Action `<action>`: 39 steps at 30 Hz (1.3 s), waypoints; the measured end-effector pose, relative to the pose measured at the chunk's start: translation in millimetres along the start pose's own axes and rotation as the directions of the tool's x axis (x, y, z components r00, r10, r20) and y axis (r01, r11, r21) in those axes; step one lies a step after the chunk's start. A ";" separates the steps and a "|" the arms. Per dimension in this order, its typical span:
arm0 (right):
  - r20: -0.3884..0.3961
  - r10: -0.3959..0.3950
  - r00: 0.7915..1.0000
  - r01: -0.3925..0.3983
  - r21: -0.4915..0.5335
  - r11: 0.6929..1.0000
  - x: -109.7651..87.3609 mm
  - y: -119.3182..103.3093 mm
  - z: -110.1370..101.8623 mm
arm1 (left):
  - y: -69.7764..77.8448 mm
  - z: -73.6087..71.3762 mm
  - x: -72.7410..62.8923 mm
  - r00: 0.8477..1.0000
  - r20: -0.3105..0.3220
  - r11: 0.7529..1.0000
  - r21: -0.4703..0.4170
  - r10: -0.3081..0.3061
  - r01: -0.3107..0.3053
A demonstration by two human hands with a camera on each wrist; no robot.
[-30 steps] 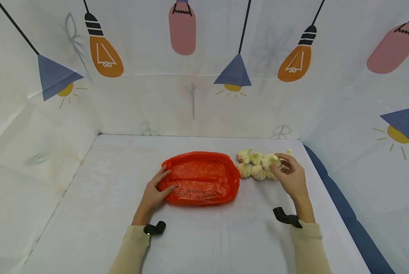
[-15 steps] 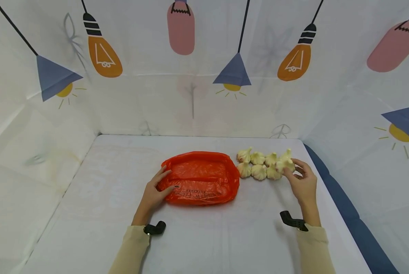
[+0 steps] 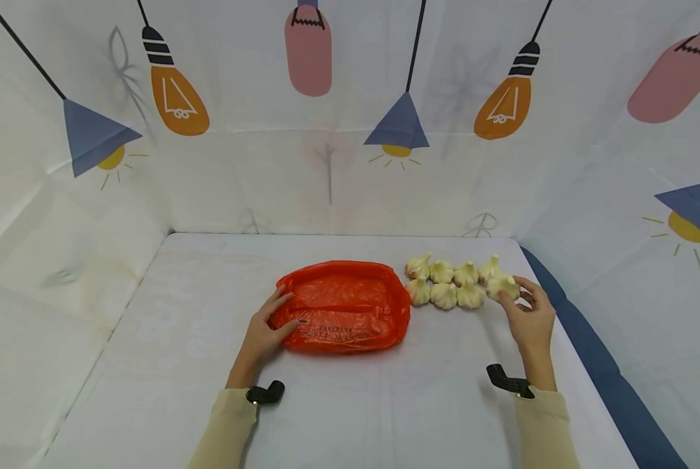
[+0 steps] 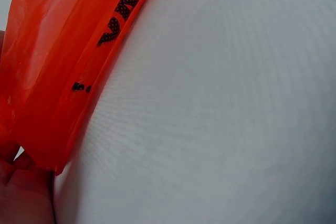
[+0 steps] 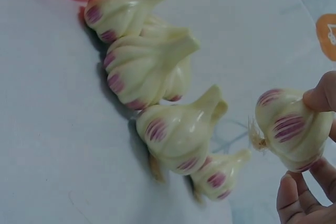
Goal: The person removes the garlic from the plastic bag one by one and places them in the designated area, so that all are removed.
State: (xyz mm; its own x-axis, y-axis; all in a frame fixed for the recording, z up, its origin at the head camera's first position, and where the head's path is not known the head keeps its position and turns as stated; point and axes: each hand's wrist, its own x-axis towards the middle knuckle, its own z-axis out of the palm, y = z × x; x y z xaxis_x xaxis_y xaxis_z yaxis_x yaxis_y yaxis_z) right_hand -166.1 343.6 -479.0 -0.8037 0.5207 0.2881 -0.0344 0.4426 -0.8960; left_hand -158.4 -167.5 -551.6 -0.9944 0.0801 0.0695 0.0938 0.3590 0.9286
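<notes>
My right hand [image 3: 532,319] pinches a garlic bulb [image 3: 502,286] between thumb and fingers, at the right end of two rows of bulbs. In the right wrist view that garlic bulb [image 5: 293,128] shows purple streaks and a small root tuft. Several more garlic bulbs [image 3: 444,295] sit close together on the table, touching or overlapping, beside a red plastic bag [image 3: 344,299]. The bag is spread wide with a raised rim and black print. My left hand [image 3: 263,331] rests on the bag's left edge, fingers and thumb spread over it; in the left wrist view, red film hides most of it.
A white-covered table [image 3: 350,410] spreads under everything. Behind and at the sides hang white sheets [image 3: 238,176] printed with lamps and bulbs. A dark blue padded edge [image 3: 590,352] runs along the table's right side.
My right hand has moved right along the garlic, setting down a bulb in the back row's right end, and holds a bulb just in front of it now. My left hand and the bag stay put.
</notes>
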 end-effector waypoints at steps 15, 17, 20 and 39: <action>-0.014 0.003 1.000 -0.003 -0.051 0.999 4.0 26.1 1.8 | -0.4 0.5 0.4 1.000 -0.009 1.000 -0.019 0.000 0.000; -0.010 0.010 1.000 -0.010 -0.078 0.997 4.5 28.4 1.2 | -0.2 0.7 0.3 1.000 -0.010 1.000 -0.017 0.000 0.000; 0.005 0.029 1.000 -0.028 -0.124 0.992 5.7 31.9 0.0 | -0.2 0.7 -0.1 1.000 -0.011 1.000 -0.001 -0.004 0.004; 0.084 0.179 0.980 -0.157 -0.219 0.963 8.7 52.4 2.0 | 0.5 0.4 0.2 1.000 -0.012 1.000 -0.014 0.004 -0.004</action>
State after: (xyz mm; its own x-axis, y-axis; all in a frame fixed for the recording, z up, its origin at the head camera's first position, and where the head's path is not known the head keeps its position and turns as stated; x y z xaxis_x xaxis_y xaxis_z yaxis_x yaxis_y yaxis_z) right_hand -176.0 369.8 -524.1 -0.8439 0.5282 0.0939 0.2229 0.5045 -0.8341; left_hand -158.5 -166.9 -551.3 -0.9945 0.0699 0.0778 0.0973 0.3458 0.9332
